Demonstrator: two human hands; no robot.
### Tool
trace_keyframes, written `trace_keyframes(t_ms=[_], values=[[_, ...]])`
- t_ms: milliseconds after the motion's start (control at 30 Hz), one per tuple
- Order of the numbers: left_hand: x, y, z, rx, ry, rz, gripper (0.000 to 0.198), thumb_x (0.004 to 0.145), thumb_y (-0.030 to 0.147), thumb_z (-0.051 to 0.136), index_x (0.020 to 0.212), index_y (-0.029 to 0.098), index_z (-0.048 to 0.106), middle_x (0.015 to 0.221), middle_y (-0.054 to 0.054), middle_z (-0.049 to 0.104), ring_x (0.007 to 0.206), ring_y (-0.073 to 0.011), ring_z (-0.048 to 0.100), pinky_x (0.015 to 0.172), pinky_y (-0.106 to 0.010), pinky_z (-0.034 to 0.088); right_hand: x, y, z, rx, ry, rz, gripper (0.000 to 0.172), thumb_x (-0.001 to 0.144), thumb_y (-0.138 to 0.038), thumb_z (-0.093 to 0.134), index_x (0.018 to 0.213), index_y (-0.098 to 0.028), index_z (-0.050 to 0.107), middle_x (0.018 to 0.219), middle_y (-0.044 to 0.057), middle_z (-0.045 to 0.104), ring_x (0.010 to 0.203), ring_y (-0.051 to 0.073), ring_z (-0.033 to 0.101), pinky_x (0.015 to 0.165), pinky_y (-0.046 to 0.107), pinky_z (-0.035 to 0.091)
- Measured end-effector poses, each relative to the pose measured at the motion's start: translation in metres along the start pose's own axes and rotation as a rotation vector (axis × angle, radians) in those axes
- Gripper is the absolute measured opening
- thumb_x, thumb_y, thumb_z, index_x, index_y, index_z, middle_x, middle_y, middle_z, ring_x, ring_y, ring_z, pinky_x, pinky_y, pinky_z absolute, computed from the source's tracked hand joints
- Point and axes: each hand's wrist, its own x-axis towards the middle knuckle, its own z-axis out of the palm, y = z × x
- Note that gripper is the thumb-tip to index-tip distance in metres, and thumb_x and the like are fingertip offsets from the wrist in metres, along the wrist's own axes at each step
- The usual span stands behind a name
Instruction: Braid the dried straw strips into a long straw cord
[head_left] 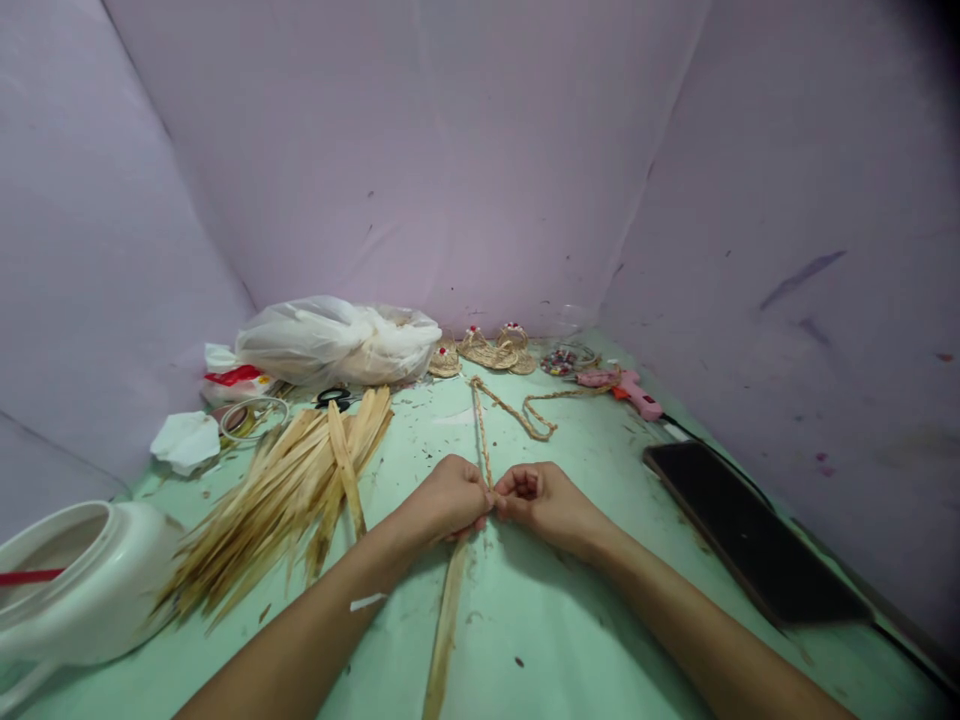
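My left hand (446,500) and my right hand (544,500) meet at the middle of the green table (540,640), both with fingers pinched on a thin braided straw cord (484,440). The cord runs away from my hands, then loops right to a bend (538,428). Loose flat straw strips (446,620) trail back from the pinch toward me. A pile of dried straw strips (300,490) lies left of my left hand.
A white plastic jar (82,580) lies at the near left. A plastic bag (337,340), scissors (334,397), tape ring (255,415) and tissue (184,440) sit behind the pile. Woven straw pieces (491,350), a pink glue gun (626,385) and a dark phone (742,525) are on the right.
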Motion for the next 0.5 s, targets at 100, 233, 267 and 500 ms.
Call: trace_keyframes(t_ms=[100, 233, 267, 500], values=[[0.005, -0.003, 0.005, 0.128, 0.154, 0.085, 0.007, 0.053, 0.013, 0.046, 0.047, 0.014, 0.049, 0.038, 0.003, 0.038, 0.036, -0.0062, 0.033, 0.038, -0.020, 0.021, -0.006, -0.003, 0.001, -0.330, 0.136, -0.054, 0.011, 0.064, -0.024, 0.056, 0.061, -0.015, 0.060, 0.054, 0.002, 0.058, 0.050, 0.010, 0.044, 0.046, 0.021, 0.029], [0.009, -0.007, 0.013, 0.128, 0.238, 0.139, 0.009, 0.052, 0.011, 0.046, 0.044, 0.013, 0.048, 0.038, 0.004, 0.036, 0.040, -0.0063, 0.031, 0.040, -0.021, 0.019, -0.020, -0.021, 0.001, -0.640, 0.232, -0.008, 0.015, 0.067, -0.025, 0.053, 0.061, -0.017, 0.065, 0.056, 0.003, 0.062, 0.050, 0.012, 0.049, 0.047, 0.022, 0.028], [0.010, -0.008, 0.015, 0.112, 0.235, 0.128, 0.009, 0.053, 0.011, 0.046, 0.044, 0.013, 0.048, 0.036, 0.004, 0.035, 0.039, -0.0065, 0.031, 0.039, -0.021, 0.018, -0.023, -0.025, 0.001, -0.689, 0.240, 0.009, 0.015, 0.067, -0.024, 0.053, 0.062, -0.018, 0.066, 0.057, 0.004, 0.063, 0.050, 0.012, 0.050, 0.047, 0.023, 0.028], [-0.001, 0.003, 0.016, -0.168, 0.117, -0.030, 0.014, 0.054, 0.013, 0.042, 0.041, 0.015, 0.044, 0.029, 0.003, 0.034, 0.026, -0.0072, 0.027, 0.032, -0.022, 0.015, -0.035, -0.032, 0.016, -0.752, 0.239, -0.016, 0.020, 0.070, -0.019, 0.047, 0.064, -0.019, 0.066, 0.060, 0.004, 0.066, 0.053, 0.014, 0.055, 0.048, 0.024, 0.027]])
